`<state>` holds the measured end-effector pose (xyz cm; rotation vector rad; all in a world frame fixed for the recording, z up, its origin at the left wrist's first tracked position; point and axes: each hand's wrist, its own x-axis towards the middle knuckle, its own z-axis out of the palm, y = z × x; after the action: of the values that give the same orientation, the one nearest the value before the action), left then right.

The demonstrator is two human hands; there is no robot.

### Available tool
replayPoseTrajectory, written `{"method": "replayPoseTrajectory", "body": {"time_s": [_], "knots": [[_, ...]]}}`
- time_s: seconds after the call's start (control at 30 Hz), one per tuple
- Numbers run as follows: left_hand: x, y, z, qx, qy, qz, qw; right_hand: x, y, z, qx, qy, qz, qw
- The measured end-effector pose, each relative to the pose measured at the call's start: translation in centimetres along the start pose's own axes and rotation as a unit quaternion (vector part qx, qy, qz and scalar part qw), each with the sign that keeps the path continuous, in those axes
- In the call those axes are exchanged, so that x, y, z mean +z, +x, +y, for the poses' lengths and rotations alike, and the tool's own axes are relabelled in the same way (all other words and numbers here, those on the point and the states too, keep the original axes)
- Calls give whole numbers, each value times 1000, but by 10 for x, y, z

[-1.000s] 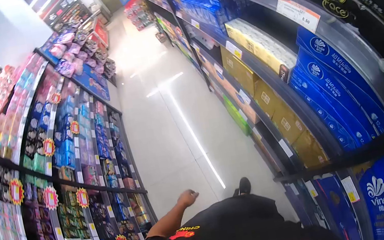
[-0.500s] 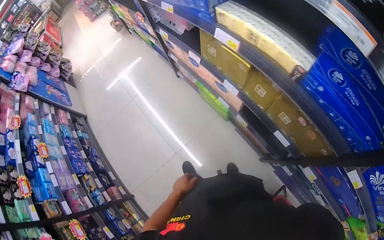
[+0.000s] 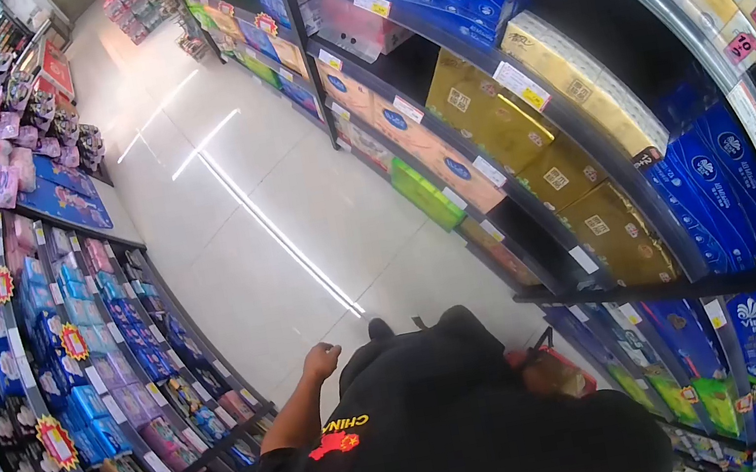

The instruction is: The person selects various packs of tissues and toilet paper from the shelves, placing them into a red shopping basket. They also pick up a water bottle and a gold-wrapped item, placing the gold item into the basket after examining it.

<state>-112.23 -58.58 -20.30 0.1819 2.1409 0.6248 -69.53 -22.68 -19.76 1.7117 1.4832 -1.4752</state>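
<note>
My left hand (image 3: 323,358) hangs low over the aisle floor, its fingers loosely curled with nothing visible in them. Most of my right hand (image 3: 518,360) is hidden behind my dark shirt. It is at the dark handle (image 3: 543,341) of what looks like a red shopping basket (image 3: 577,381), whose contents I cannot make out. The hand appears closed around that handle.
Shelves to my right hold gold tissue packs (image 3: 596,224), blue tissue packs (image 3: 710,190) and peach-coloured packs (image 3: 423,143). Small colourful packets (image 3: 94,423) fill the left shelves. Bundled packs (image 3: 13,147) sit farther along on the left. Tiled floor (image 3: 231,251) runs between.
The view has moved forward and turned slightly. My left hand has swung outward to the left, away from my body. More of the red basket and my right hand now shows.
</note>
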Motion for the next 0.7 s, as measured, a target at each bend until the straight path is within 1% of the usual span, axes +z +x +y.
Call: {"method": "replayPoseTrajectory", "body": {"time_s": [0.03,0.17,0.2,0.3,0.37,0.43,0.53,0.63,0.7], "knots": [[-7,9,-12,-3,10,3,1000,9,-2,-9,1,4,-2,1000],[-46,2,-4,-60,-46,-32,997,39,-3,-34,15,18,-12,1000],[-50,0,-2,-56,-75,-16,996,43,-2,-38,21,21,-15,999],[-62,12,13,-69,-74,-16,995,56,9,-58,40,35,-25,998],[-69,20,29,-81,-128,-32,988,64,20,-76,53,48,-30,997],[-80,23,57,-35,-93,-21,995,70,33,-95,67,61,-35,995],[-95,66,47,100,45,-12,994,72,52,-128,89,89,-40,991],[-126,97,58,123,58,-8,991,71,67,-154,116,122,-43,985],[-157,94,108,22,-5,-36,999,67,77,-169,131,140,-39,981]]}}
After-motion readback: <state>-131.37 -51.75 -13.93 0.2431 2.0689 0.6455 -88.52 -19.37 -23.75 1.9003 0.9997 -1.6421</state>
